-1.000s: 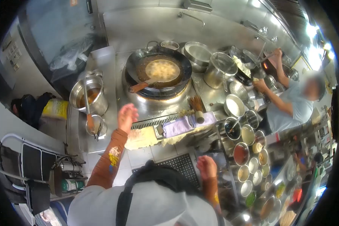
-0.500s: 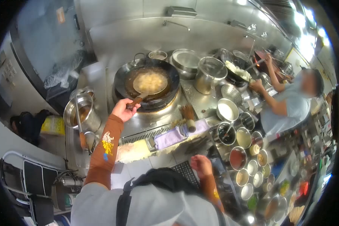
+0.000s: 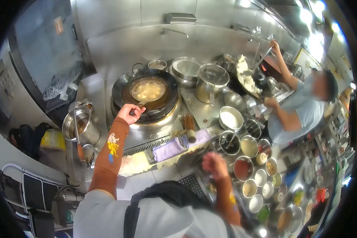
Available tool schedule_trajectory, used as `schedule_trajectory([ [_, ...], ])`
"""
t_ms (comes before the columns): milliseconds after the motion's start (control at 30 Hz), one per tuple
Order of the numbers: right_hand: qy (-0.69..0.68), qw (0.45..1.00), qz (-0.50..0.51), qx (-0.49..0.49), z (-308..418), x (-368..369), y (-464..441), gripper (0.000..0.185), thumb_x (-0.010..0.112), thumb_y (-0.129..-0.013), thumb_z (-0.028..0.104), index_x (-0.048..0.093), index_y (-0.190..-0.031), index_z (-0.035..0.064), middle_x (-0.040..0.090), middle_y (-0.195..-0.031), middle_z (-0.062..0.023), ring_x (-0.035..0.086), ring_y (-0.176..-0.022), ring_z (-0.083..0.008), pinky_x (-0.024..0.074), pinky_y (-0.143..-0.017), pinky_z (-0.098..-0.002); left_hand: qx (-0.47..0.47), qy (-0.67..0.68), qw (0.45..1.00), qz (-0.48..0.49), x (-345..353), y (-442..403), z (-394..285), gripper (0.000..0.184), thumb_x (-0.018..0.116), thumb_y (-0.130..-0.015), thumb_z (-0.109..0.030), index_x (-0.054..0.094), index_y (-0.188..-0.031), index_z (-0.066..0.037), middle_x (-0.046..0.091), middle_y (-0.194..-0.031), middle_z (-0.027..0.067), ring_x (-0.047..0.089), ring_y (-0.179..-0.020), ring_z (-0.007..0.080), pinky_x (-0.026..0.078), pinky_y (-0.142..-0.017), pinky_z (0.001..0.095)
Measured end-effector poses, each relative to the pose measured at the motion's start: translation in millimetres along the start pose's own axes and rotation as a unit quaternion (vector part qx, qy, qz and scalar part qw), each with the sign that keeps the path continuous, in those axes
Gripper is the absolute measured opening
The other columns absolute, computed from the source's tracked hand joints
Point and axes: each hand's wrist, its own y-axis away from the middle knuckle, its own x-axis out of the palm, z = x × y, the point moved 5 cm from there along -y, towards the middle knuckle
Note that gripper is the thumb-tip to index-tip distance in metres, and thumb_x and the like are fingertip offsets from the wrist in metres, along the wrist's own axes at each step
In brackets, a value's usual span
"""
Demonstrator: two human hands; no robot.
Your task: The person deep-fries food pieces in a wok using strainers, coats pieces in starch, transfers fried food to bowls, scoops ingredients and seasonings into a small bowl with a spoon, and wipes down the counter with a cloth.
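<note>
My left hand (image 3: 130, 114) is closed around the handle of a round skimmer (image 3: 148, 99), most of the handle being hidden by the fingers. The skimmer's bowl sits inside a large black wok (image 3: 121, 85), in brown liquid that looks like oil. Pale yellowish chunks of food (image 3: 148, 89) lie in the bowl, slightly blurred. My right hand (image 3: 215, 166) is raised in front of my body, its fingers curled and somewhat smeared by motion. No object shows in it, and it is apart from the nearby sauce containers.
A steel pot with a ladle (image 3: 78, 133) stands left of the wok. To its right are a lidded pot (image 3: 211, 81), a bamboo brush (image 3: 189, 129) and purple cloths (image 3: 168, 150). Several ingredient bowls (image 3: 243, 168) fill the right side. A co-worker (image 3: 291, 115) tosses pale food in another wok.
The view has shifted, moving the station slightly left. My right hand has risen a little. The co-worker's wok has tilted up and their far hand is higher.
</note>
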Motion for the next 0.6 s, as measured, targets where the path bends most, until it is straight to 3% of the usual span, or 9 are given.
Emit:
schedule_trajectory([
  [100, -0.005, 0.990, 0.028, -0.138, 83, 40, -76, 0.044, 0.056, -0.092, 0.041, 0.056, -0.112, 0.0027, 0.059, -0.105, -0.0127, 0.060, -0.086, -0.0248, 0.0518, -0.073, -0.0371, 0.062, -0.067, 0.995, -0.050, 29, 16, 13, 0.045, 0.049, -0.078, 0.007, 0.036, -0.119, 0.022, 0.045, -0.122, 0.0316, 0.058, -0.081, 0.0224, 0.054, -0.070, 0.0259],
  [133, -0.020, 0.993, 0.031, -0.115, 105, 43, -112, 0.054, 0.058, -0.091, 0.041, 0.047, -0.125, 0.0005, 0.053, -0.118, -0.0157, 0.060, -0.092, -0.0304, 0.0520, -0.077, -0.0420, 0.018, -0.045, 0.995, -0.084, 27, 15, 15, 0.033, 0.048, -0.081, 0.005, 0.043, -0.112, 0.017, 0.052, -0.116, 0.0312, 0.059, -0.083, 0.0230, 0.055, -0.067, 0.0261],
  [200, -0.012, 0.995, -0.038, -0.090, 149, 71, -150, 0.080, 0.060, -0.089, 0.045, 0.022, -0.143, -0.0013, 0.038, -0.134, -0.0250, 0.053, -0.104, -0.0374, 0.0493, -0.085, -0.0469, -0.050, 0.014, 0.997, -0.051, 0, -9, 2, 0.028, 0.051, -0.079, 0.003, 0.046, -0.105, 0.013, 0.055, -0.108, 0.0289, 0.059, -0.073, 0.0181, 0.054, -0.060, 0.0231],
  [233, 0.077, 0.987, 0.021, -0.141, 154, 58, -205, 0.072, 0.059, -0.090, 0.042, 0.027, -0.139, -0.0011, 0.042, -0.130, -0.0245, 0.056, -0.099, -0.0340, 0.0514, -0.079, -0.0421, -0.036, -0.011, 0.998, -0.051, -6, -14, -4, 0.031, 0.052, -0.079, 0.004, 0.045, -0.108, 0.012, 0.053, -0.110, 0.0290, 0.056, -0.068, 0.0156, 0.051, -0.054, 0.0211],
  [300, 0.087, 0.984, 0.049, -0.150, 169, 62, -261, 0.054, 0.057, -0.092, 0.033, 0.035, -0.128, -0.0010, 0.051, -0.118, -0.0223, 0.059, -0.086, -0.0275, 0.0529, -0.067, -0.0335, -0.032, -0.024, 0.997, -0.061, -4, -12, -9, 0.028, 0.054, -0.080, 0.004, 0.045, -0.106, 0.008, 0.053, -0.106, 0.0262, 0.052, -0.059, 0.0099, 0.047, -0.047, 0.0180],
  [367, -0.068, 0.996, -0.019, -0.052, 174, 78, -281, 0.033, 0.055, -0.093, 0.021, 0.045, -0.115, -0.0015, 0.060, -0.104, -0.0189, 0.060, -0.072, -0.0214, 0.0516, -0.055, -0.0257, -0.027, -0.050, 0.997, -0.043, -2, -8, -16, 0.026, 0.054, -0.081, 0.003, 0.047, -0.106, 0.007, 0.054, -0.103, 0.0231, 0.051, -0.060, 0.0092, 0.045, -0.047, 0.0176],
  [467, -0.022, 0.997, -0.010, -0.069, 162, 89, -306, 0.006, 0.047, -0.089, 0.004, 0.049, -0.093, 0.0008, 0.063, -0.083, -0.0130, 0.054, -0.054, -0.0134, 0.0416, -0.042, -0.0186, -0.045, -0.077, 0.995, -0.042, -16, -3, -23, 0.025, 0.055, -0.082, 0.003, 0.049, -0.105, 0.010, 0.055, -0.104, 0.0204, 0.051, -0.060, 0.0085, 0.044, -0.049, 0.0164],
  [500, -0.044, 0.995, -0.018, -0.090, 152, 110, -285, 0.006, 0.045, -0.084, 0.000, 0.050, -0.084, 0.0017, 0.061, -0.073, -0.0110, 0.050, -0.050, -0.0114, 0.0360, -0.039, -0.0201, -0.021, -0.095, 0.994, -0.042, -16, 4, -26, 0.026, 0.055, -0.081, 0.003, 0.049, -0.105, 0.012, 0.056, -0.101, 0.0196, 0.051, -0.060, 0.0082, 0.044, -0.050, 0.0157],
  [600, -0.024, 0.993, -0.088, -0.071, 125, 171, -206, 0.005, 0.045, -0.083, 0.000, 0.049, -0.082, 0.0037, 0.058, -0.069, -0.0101, 0.048, -0.049, -0.0105, 0.0295, -0.037, -0.0218, 0.000, -0.139, 0.989, -0.047, -21, 14, -36, 0.026, 0.054, -0.081, 0.004, 0.049, -0.105, 0.012, 0.058, -0.098, 0.0193, 0.051, -0.060, 0.0088, 0.043, -0.049, 0.0164],
])
